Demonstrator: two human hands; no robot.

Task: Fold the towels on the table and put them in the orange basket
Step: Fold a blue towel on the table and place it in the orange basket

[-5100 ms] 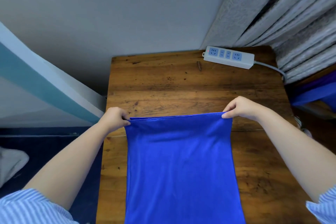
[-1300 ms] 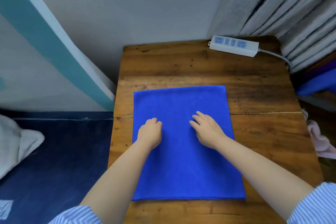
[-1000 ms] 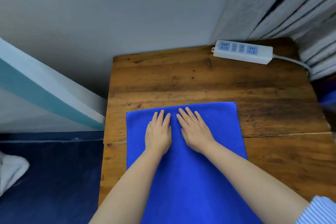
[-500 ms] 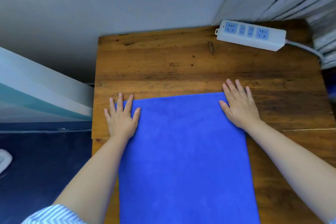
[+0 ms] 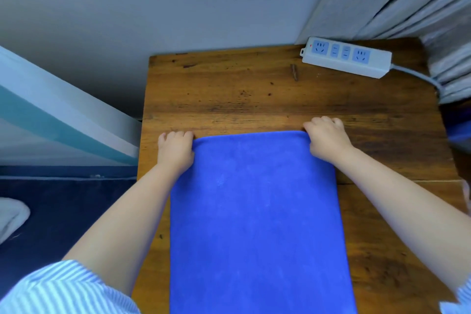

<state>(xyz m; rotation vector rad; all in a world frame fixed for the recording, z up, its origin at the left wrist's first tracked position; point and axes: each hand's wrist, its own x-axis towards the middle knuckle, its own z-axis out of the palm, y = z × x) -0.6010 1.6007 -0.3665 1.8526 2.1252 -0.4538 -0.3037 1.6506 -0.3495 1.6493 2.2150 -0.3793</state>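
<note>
Towel (image 5: pixel 254 211): blue, flat on tabletop (image 5: pixel 254 94). Left hand (image 5: pixel 175 150) and right hand (image 5: pixel 327 140) each hold a far corner in a curled grip. Next fold likely: lift both corners evenly toward the near edge.

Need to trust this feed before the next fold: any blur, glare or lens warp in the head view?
Head view: soft even light, no glare on the blue towel; wide-angle warp bows the wooden table edges; slight softness throughout, yet left hand and right hand at the far corners read clearly.
</note>
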